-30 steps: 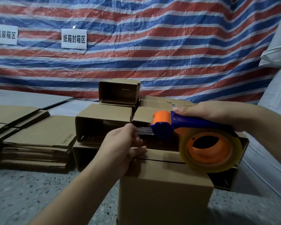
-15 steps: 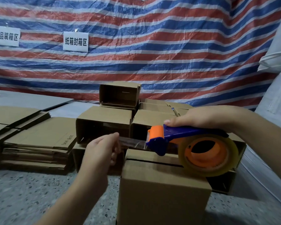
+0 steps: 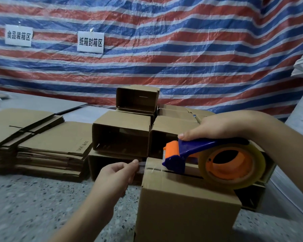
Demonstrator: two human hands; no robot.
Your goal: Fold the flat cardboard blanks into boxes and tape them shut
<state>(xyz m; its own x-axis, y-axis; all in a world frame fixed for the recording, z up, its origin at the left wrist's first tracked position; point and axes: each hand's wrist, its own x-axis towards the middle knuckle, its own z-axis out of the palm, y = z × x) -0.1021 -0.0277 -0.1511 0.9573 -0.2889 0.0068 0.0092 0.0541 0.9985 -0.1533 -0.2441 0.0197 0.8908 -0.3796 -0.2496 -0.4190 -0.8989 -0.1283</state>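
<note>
Taping is under way: your left hand (image 3: 115,179) pinches the loose tape end (image 3: 141,167) just past the left edge of the folded box (image 3: 185,206) in front of you. Your right hand (image 3: 222,127) grips the tape dispenser (image 3: 199,154), its cutter touching the top seam (image 3: 182,172). Next, likely, press the end down the side and draw the dispenser rightward. Finished boxes (image 3: 122,135) crowd close behind; bare floor (image 3: 42,206) lies to your left.

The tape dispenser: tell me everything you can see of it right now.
The tape dispenser has a blue plastic handle, an orange head with a toothed blade and an orange hub carrying a clear tape roll. The right hand holds it from above. Its head rests over the box seam; the left hand pinches the tape's free end.
</note>
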